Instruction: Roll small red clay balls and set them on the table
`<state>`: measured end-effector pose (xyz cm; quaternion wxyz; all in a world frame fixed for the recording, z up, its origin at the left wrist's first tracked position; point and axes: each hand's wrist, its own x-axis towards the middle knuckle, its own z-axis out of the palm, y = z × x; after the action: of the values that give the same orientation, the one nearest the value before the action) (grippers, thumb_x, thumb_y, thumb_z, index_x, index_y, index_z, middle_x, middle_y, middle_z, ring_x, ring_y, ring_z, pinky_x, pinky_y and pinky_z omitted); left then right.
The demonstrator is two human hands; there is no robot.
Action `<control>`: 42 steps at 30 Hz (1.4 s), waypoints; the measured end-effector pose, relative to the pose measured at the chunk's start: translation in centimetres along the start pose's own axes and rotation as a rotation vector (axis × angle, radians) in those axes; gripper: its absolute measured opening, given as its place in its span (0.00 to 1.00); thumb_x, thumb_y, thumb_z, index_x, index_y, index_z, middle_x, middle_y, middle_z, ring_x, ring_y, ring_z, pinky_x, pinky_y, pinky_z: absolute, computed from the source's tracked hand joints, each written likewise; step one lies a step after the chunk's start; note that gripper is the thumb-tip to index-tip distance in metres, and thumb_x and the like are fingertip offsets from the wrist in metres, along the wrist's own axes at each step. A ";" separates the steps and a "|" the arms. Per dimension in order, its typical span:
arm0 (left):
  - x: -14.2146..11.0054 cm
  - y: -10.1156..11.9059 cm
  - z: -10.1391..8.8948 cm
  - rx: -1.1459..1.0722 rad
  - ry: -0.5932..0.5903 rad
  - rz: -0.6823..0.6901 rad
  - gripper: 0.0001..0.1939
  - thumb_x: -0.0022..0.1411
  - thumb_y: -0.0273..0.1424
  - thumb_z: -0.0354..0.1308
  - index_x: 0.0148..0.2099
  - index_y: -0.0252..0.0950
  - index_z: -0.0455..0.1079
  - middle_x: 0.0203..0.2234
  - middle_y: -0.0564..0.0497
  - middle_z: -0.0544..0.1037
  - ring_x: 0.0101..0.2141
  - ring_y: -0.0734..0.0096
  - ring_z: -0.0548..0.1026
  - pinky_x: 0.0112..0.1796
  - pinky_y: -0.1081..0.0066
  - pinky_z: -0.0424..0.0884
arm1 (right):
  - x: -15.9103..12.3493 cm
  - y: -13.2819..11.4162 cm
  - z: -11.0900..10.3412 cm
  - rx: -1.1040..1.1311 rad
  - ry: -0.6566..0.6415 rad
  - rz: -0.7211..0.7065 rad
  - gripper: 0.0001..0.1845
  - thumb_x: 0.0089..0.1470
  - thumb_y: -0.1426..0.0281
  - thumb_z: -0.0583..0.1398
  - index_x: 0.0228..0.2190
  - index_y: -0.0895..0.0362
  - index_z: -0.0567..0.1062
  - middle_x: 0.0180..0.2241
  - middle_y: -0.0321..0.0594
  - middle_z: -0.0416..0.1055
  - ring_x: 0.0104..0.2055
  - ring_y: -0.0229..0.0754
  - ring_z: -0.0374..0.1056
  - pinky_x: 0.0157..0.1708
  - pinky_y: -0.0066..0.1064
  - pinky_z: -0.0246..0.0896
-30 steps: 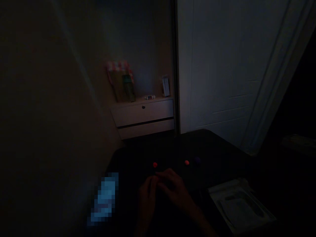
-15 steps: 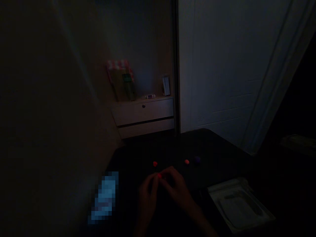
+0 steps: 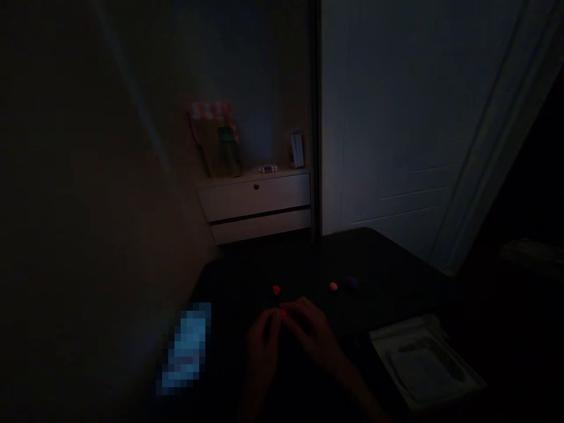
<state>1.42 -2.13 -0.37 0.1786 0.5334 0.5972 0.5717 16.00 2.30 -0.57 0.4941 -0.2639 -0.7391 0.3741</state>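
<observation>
The scene is very dark. My left hand [image 3: 263,336] and my right hand [image 3: 311,329] meet over the near part of a dark table [image 3: 317,258]. Between their fingertips is a small red lump [image 3: 284,314], probably modelling clay; both hands pinch it. Just beyond the fingers lies another small red lump [image 3: 276,289] on the table. Further right sit a pinkish-orange ball [image 3: 333,286] and, beside it, a larger dark purple ball [image 3: 352,284].
A pale, flat plastic-looking packet [image 3: 427,364] lies at the table's right near side. A pixelated bright patch [image 3: 185,349] is at the left. Behind the table stand a drawer unit [image 3: 259,197] with a bottle [image 3: 229,151] on top, and a white door [image 3: 388,117].
Both hands stay together and the fingers shift slightly around the red lump, which was more exposed half a second ago. The view tilts down very slightly; the lumps on the table stay put.
</observation>
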 end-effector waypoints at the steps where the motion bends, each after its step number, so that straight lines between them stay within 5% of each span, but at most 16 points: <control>1: 0.0 0.0 0.0 0.001 -0.003 0.001 0.27 0.66 0.55 0.55 0.39 0.37 0.81 0.35 0.43 0.85 0.36 0.56 0.82 0.40 0.63 0.78 | 0.0 0.0 0.0 0.002 0.003 0.000 0.11 0.67 0.64 0.62 0.49 0.51 0.80 0.43 0.41 0.77 0.45 0.44 0.73 0.48 0.35 0.68; 12: -0.2 0.1 0.0 0.002 0.001 -0.070 0.32 0.66 0.60 0.51 0.30 0.37 0.76 0.24 0.48 0.79 0.28 0.64 0.76 0.31 0.70 0.72 | 0.1 0.0 0.0 0.021 0.025 -0.003 0.10 0.66 0.64 0.64 0.47 0.52 0.81 0.41 0.40 0.77 0.44 0.43 0.74 0.47 0.34 0.69; 22: -0.2 0.0 0.1 -0.011 -0.018 -0.030 0.24 0.67 0.53 0.54 0.39 0.37 0.79 0.33 0.45 0.84 0.34 0.59 0.81 0.38 0.66 0.75 | -0.2 0.4 -0.2 -0.001 -0.028 0.008 0.19 0.68 0.66 0.61 0.59 0.46 0.76 0.48 0.42 0.71 0.49 0.44 0.72 0.53 0.36 0.68; 30: -0.3 -0.3 0.2 0.027 -0.035 -0.053 0.27 0.70 0.52 0.50 0.30 0.37 0.74 0.25 0.49 0.79 0.31 0.62 0.78 0.34 0.69 0.72 | 0.0 0.1 0.0 0.003 -0.009 -0.001 0.10 0.65 0.66 0.64 0.47 0.51 0.82 0.42 0.41 0.74 0.45 0.44 0.73 0.48 0.33 0.69; 42: 0.1 -0.2 0.1 -0.111 -0.042 -0.082 0.24 0.67 0.53 0.56 0.45 0.38 0.77 0.40 0.45 0.84 0.43 0.56 0.81 0.44 0.63 0.75 | -0.2 0.9 0.2 0.003 0.013 -0.017 0.19 0.64 0.71 0.64 0.55 0.47 0.78 0.47 0.41 0.71 0.48 0.44 0.73 0.51 0.35 0.69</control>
<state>1.37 -2.01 -0.54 0.2438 0.5097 0.5821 0.5847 15.93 2.63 -1.41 0.5026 -0.2594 -0.7375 0.3690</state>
